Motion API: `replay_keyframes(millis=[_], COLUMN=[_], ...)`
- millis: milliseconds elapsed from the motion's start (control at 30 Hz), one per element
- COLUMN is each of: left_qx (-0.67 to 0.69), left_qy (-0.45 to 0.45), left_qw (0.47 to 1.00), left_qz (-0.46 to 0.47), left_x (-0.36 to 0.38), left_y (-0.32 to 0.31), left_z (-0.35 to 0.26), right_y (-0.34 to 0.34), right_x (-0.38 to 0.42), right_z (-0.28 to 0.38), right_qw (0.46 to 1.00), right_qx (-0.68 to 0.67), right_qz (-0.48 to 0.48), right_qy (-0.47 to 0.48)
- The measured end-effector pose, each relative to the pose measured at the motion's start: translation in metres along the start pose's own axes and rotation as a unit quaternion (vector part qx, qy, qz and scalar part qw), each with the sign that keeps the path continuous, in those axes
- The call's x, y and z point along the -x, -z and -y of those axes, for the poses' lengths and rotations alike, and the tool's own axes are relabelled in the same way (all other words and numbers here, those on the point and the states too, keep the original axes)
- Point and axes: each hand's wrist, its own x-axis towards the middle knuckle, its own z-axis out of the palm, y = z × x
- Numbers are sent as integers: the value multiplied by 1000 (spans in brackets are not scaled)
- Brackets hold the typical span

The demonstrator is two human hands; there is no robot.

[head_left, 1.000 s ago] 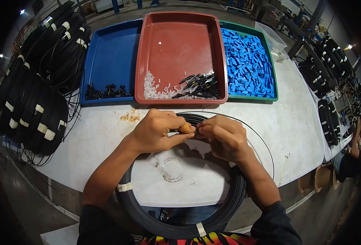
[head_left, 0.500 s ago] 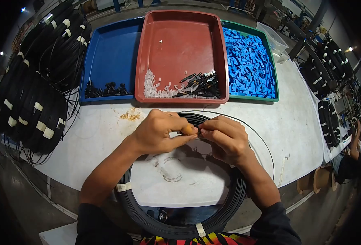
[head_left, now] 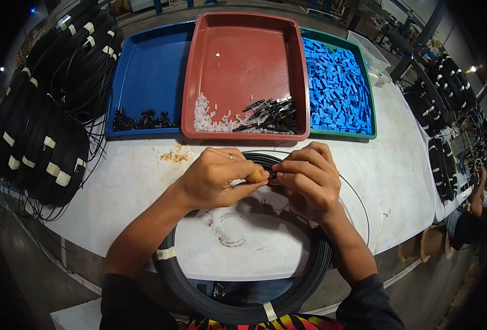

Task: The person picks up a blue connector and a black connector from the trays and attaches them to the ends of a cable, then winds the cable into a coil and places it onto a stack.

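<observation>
A large coil of black cable, banded with pale tape, lies over the table's front edge and my lap. Above its far side my left hand is closed in a pinch, with a yellow-orange covering on one fingertip. My right hand pinches just to its right, the fingertips of both nearly meeting. Between them shows a small black piece, mostly hidden by the fingers; I cannot tell its kind. A loose strand of the cable arcs out past my right wrist.
Behind the coil stand a blue tray with black parts, a red tray with clear and black pieces, and a green tray full of blue clips. More cable coils are stacked at left. Yellowish scraps lie on the white table.
My right hand has tilted more upright and its fingers have lifted slightly. My left hand stays almost in place, still pinching.
</observation>
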Motion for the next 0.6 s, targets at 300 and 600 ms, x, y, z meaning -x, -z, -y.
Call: replay_keyframes(millis=[300, 600], left_qx=[-47, 50], left_qy=[-74, 51], left_qw=[995, 997], left_qz=[37, -21], left_x=[1, 5], left_y=[1, 9], left_z=[4, 5], right_y=[-1, 3], right_x=[2, -18], right_z=[-3, -1], right_qw=[975, 996], right_qx=[-164, 23], right_qz=[63, 38], right_qy=[-133, 77])
